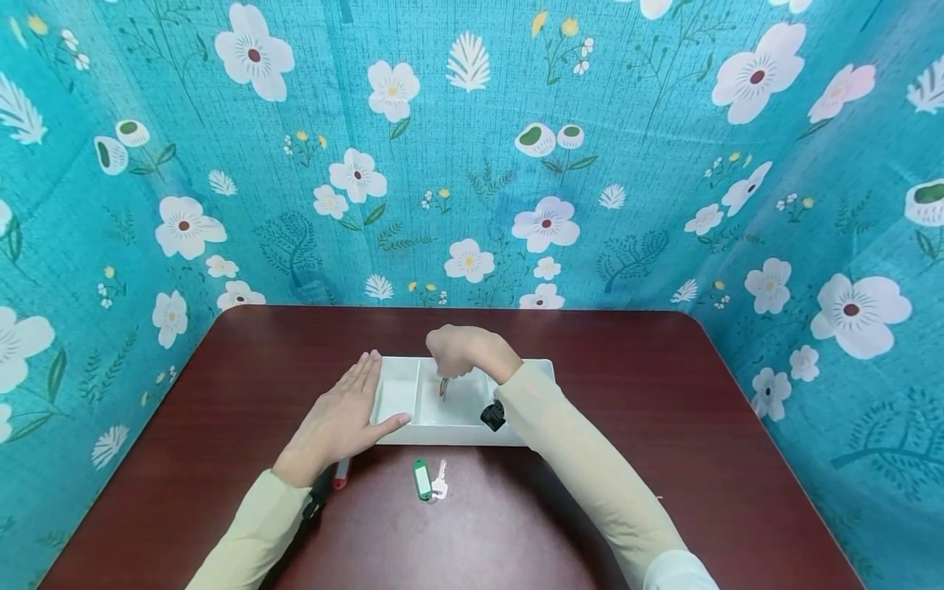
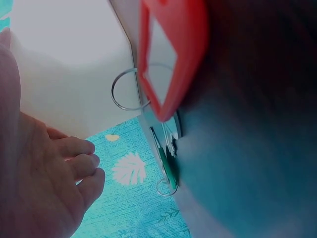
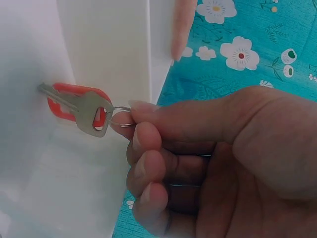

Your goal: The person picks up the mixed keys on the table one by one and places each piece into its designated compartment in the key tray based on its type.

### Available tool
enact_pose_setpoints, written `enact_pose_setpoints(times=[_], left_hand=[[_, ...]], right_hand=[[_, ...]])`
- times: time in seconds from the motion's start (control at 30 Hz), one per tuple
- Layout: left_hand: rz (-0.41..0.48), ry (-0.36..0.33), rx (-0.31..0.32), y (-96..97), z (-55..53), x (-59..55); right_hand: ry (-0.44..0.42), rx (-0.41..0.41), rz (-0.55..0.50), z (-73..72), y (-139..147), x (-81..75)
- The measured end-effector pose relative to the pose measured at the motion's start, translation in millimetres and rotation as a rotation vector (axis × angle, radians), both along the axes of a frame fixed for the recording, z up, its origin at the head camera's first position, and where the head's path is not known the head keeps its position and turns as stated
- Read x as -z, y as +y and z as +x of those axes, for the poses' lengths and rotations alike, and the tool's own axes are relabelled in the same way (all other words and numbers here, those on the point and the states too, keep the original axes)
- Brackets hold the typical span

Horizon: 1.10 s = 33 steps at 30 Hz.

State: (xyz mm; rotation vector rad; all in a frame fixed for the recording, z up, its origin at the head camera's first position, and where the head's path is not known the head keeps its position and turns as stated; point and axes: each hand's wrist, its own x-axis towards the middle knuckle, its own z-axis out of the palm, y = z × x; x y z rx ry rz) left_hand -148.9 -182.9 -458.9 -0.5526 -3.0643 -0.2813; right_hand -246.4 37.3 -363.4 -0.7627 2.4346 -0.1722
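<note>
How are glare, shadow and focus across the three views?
Head: the table has a pale sheen toward the front and shadow beside the right forearm; left wrist: the white tray is blown out near the top, upper right corner nearly black, the close red tag slightly soft; right wrist: a pale haze over the scene, though the key held by the right hand shows a clear outline.

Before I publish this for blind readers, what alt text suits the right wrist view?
A right hand pinches a metal ring carrying a key and a red tag over a white tray, with a flowered turquoise cloth behind.
</note>
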Motion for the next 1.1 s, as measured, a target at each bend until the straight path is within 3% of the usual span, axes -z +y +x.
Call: enact_pose_setpoints(times=[0.3,1.1], left_hand=[[-0.008,-0.003,-0.002,0.1,-0.7,-0.4],[0.001,-0.024,-0.001,0.7,-1.2,-0.8]], right_hand=[[-0.043,0.032,0.021,0.4,-4.0,1.7],[0.007,0.031,0.018,1.8,-7.1,5.8]])
